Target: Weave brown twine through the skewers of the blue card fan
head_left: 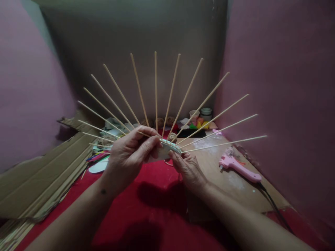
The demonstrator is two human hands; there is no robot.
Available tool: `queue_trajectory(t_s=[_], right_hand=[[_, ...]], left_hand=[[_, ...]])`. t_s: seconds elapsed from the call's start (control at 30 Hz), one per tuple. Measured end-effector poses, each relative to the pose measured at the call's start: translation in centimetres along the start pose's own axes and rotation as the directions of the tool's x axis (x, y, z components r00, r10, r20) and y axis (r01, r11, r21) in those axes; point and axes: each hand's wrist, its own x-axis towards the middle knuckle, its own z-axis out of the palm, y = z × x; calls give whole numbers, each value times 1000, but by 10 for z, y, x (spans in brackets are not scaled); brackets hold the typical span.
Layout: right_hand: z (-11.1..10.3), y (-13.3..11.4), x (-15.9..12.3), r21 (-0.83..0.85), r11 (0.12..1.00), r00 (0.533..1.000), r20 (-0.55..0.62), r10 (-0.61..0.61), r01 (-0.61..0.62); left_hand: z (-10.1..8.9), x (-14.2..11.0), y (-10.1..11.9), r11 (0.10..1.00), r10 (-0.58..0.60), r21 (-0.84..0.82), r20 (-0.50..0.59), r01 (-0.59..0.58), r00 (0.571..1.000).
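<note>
Both hands (136, 146) raised close together, fingers bent.

The glue gun (239, 168) is pink, the cloth (159, 195) plain red.

A home craft corner, pink walls closing in, a pink glue gun (239, 167) lying at right on a red-covered worktop (125, 223)

Pink surfaces (277, 69) rise at both sides, flanking a dim grey back wall (136, 28), with a faint greenish glow along its top edge. Below, the table (120, 223) wears a red covering, and soft dark shadows fall across it in the low light.
</note>
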Motion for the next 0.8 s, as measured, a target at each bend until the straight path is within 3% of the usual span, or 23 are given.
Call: queue_trajectory(t_s=[0.33, 0.6, 0.8], right_hand=[[-1, -5, -1, -55, 998, 1000, 3, -5, 5], [6, -14, -4, 53, 998, 999, -46, -20, 22], [9, -14, -6, 149, 988, 999, 12, -46, 44]], left_hand=[[2, 3, -8, 999, 26, 41, 18, -26, 1000], [-1, 1, -2, 968, 152, 193, 62, -161, 987], [1, 3, 10, 973, 106, 194, 87, -121, 991]])
